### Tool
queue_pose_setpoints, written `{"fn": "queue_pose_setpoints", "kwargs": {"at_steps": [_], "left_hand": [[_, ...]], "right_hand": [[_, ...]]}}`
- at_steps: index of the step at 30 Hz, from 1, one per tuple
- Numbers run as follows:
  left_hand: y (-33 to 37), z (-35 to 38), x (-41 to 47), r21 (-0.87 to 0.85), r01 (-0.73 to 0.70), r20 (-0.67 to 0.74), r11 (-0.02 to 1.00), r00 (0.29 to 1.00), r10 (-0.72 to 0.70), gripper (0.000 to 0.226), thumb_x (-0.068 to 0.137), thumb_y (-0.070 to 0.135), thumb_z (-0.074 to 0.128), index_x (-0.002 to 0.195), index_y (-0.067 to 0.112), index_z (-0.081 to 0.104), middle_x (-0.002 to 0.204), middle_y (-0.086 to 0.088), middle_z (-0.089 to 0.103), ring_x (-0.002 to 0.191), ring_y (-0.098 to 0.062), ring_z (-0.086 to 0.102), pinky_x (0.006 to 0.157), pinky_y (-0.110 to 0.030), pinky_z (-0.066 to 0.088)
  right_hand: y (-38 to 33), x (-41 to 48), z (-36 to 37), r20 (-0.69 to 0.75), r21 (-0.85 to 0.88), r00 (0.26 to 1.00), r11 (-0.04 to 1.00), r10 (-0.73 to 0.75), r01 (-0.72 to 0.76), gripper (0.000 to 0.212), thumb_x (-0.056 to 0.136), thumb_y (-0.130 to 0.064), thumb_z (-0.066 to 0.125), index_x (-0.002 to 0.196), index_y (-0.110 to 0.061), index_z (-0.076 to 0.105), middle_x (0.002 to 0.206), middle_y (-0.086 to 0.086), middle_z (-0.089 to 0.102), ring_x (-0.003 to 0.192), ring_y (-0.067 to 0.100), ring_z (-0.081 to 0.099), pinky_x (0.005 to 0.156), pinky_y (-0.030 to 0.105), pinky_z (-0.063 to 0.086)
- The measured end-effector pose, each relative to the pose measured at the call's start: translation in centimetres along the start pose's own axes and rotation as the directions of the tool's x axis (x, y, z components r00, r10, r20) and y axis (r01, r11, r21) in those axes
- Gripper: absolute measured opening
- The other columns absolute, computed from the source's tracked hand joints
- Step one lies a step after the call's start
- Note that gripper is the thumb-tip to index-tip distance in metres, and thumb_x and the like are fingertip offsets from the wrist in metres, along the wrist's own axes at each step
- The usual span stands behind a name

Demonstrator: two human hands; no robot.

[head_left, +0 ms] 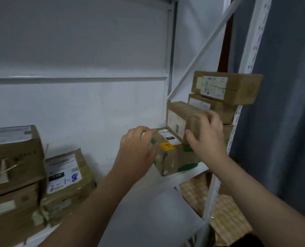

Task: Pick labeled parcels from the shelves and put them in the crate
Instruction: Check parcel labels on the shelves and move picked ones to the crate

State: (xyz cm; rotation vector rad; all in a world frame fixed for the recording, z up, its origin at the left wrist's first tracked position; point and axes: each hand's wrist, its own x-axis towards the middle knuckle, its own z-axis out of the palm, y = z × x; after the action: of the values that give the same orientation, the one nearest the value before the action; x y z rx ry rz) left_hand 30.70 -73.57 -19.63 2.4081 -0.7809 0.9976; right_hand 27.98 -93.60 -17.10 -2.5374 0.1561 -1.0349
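The person's forearms (94, 202) reach up from below. Left of the green-taped parcel (173, 157), and nearer, sits a dented box marked 2-1-8 (66, 173). The left hand (139, 147) curls over that parcel's top left edge; the right hand (208, 138) grips a smaller carton (178, 118) leaning on its top right. I'd lift the carton clear first, steadying the parcel so it can't slide on the smooth white shelf (148, 202). Everything is creased brown cardboard with paper labels, glossy green patches and an orange sticker. Behind and right of it, flat boxes (226, 88) are stacked. No crate in sight
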Motion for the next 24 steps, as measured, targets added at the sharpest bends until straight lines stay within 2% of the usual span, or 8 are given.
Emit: {"fn": "queue_pose_setpoints", "kwargs": {"at_steps": [5, 8, 11, 14, 17, 19, 22, 24], "left_hand": [[2.9, 3.9, 2.7, -0.053, 0.003, 0.071, 0.999, 0.997, 0.0, 0.033, 0.083, 0.031, 0.051, 0.11, 0.016, 0.064, 0.105, -0.005, 0.063, 0.092, -0.029, 0.059, 0.074, -0.038, 0.045], [3.3, 5.5, 3.6, -0.036, 0.014, 0.129, 0.999, 0.992, -0.01, 0.032, 0.085, 0.023, 0.06, 0.115, 0.014, 0.062, 0.113, -0.007, 0.062, 0.101, -0.031, 0.056, 0.081, -0.039, 0.043], [3.5, 6.6, 4.0, -0.033, 0.064, 0.157, 0.997, 0.986, -0.058, 0.036, 0.088, 0.022, 0.061, 0.123, 0.015, 0.059, 0.122, -0.008, 0.059, 0.111, -0.03, 0.051, 0.088, -0.039, 0.041], [3.8, 7.5, 4.3, -0.015, 0.15, 0.202, 0.989, 0.969, -0.144, 0.039, 0.094, 0.029, 0.052, 0.132, 0.02, 0.052, 0.134, -0.002, 0.051, 0.12, -0.021, 0.045, 0.098, -0.033, 0.037], [4.1, 8.7, 4.6, -0.055, 0.251, 0.223, 0.966, 0.946, -0.233, 0.04, 0.096, 0.036, 0.048, 0.135, 0.025, 0.047, 0.14, 0.003, 0.046, 0.124, -0.014, 0.042, 0.1, -0.025, 0.035], [4.3, 9.3, 5.0, -0.157, 0.341, 0.199, 0.927, 0.93, -0.308, 0.043, 0.096, 0.039, 0.047, 0.136, 0.026, 0.044, 0.14, 0.004, 0.043, 0.123, -0.012, 0.042, 0.095, -0.02, 0.034], [5.1, 9.5, 5.8, -0.453, 0.472, 0.175, 0.756, 0.879, -0.444, 0.046, 0.097, 0.036, 0.044, 0.141, 0.026, 0.034, 0.142, 0.002, 0.041, 0.122, -0.013, 0.047, 0.096, -0.028, 0.045], [5.8, 9.0, 6.4, -0.624, 0.507, 0.176, 0.594, 0.833, -0.525, 0.046, 0.098, 0.038, 0.041, 0.142, 0.028, 0.029, 0.138, 0.005, 0.045, 0.104, -0.007, 0.056, 0.076, -0.021, 0.054]], "right_hand": [[3.3, 3.2, -0.3, 0.131, -0.041, 0.991, 0.999, 0.031, -0.026, 0.06, 0.09, -0.043, 0.057, 0.141, -0.021, 0.035, 0.152, 0.011, 0.018, 0.139, 0.03, 0.018, 0.111, 0.042, 0.027], [4.0, 5.5, 1.0, 0.228, -0.078, 0.974, 0.997, 0.018, 0.0, 0.061, 0.09, -0.05, 0.054, 0.142, -0.025, 0.035, 0.154, 0.013, 0.017, 0.141, 0.033, 0.016, 0.111, 0.047, 0.029], [4.3, 7.4, 2.4, 0.264, -0.141, 0.964, 0.99, 0.016, 0.022, 0.061, 0.089, -0.056, 0.053, 0.138, -0.024, 0.036, 0.148, 0.014, 0.028, 0.135, 0.035, 0.028, 0.104, 0.048, 0.04], [4.4, 9.0, 3.0, 0.249, -0.106, 0.968, 0.994, 0.013, 0.014, 0.053, 0.086, -0.05, 0.06, 0.125, -0.022, 0.039, 0.122, 0.012, 0.047, 0.114, 0.032, 0.048, 0.087, 0.045, 0.052], [4.8, 9.4, 2.9, 0.168, 0.1, 0.986, 0.995, -0.024, 0.007, 0.035, 0.081, -0.04, 0.067, 0.098, -0.024, 0.042, 0.102, 0.003, 0.051, 0.095, 0.023, 0.054, 0.074, 0.04, 0.055], [5.1, 8.8, 2.6, 0.097, 0.344, 0.995, 0.937, 0.023, -0.055, 0.033, 0.079, -0.036, 0.07, 0.089, -0.027, 0.04, 0.104, -0.003, 0.047, 0.095, 0.017, 0.053, 0.073, 0.034, 0.055], [5.5, 7.8, 2.2, 0.082, 0.608, 0.988, 0.779, 0.131, -0.153, 0.031, 0.079, -0.03, 0.069, 0.089, -0.023, 0.041, 0.113, -0.001, 0.044, 0.1, 0.012, 0.049, 0.081, 0.031, 0.053], [5.9, 7.2, 2.1, 0.152, 0.716, 0.976, 0.663, 0.157, -0.218, 0.029, 0.081, -0.029, 0.069, 0.089, -0.022, 0.042, 0.116, 0.003, 0.046, 0.103, 0.016, 0.054, 0.082, 0.037, 0.056]]}}
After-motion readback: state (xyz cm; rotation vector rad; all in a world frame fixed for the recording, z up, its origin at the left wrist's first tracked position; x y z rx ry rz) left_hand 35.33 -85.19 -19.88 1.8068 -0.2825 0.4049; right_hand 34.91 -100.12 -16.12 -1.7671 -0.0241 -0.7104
